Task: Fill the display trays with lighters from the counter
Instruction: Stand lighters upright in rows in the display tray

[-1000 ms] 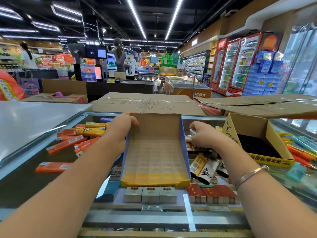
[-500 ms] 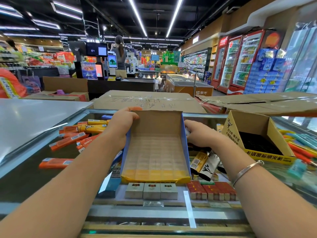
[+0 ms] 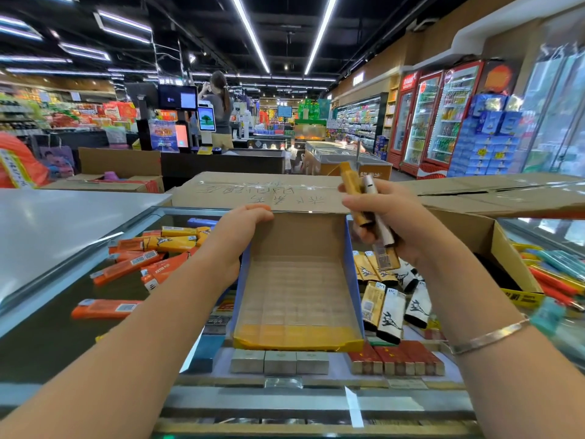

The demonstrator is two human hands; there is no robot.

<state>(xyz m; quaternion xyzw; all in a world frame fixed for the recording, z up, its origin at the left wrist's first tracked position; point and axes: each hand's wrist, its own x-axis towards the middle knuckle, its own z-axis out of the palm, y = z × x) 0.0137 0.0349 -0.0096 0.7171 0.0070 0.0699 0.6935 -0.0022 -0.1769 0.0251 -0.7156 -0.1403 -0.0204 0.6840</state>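
At the shop's glass counter (image 3: 47, 337), I am holding my right hand (image 3: 391, 221) up beside the far right corner of the empty blue-sided cardboard display tray with the yellow front lip (image 3: 297, 299); its fingers are curled round a small bunch of gold and white plastic lighters (image 3: 368, 210), their tips standing above my knuckles. A second ago this hand was down among the loose gold, white and black lighters (image 3: 391, 299) lying just right of the tray; it has come up with a handful, so the first load looks ready to go in. My left hand (image 3: 235, 231) is still gripping the tray's far left wall, fingers hooked over the cardboard edge, steadying it; the grid of cells under my wrists is holding nothing yet. Orange and yellow lighters (image 3: 152, 258) are lying scattered on the glass to the left of my left forearm, well apart from the tray; an open yellow-printed cardboard box (image 3: 506, 248) is sitting beyond my right wrist, its inside too dark to read. The filling, by my reckoning, is only beginning; what the next move asks is lowering the bunch into the cells without spilling any.
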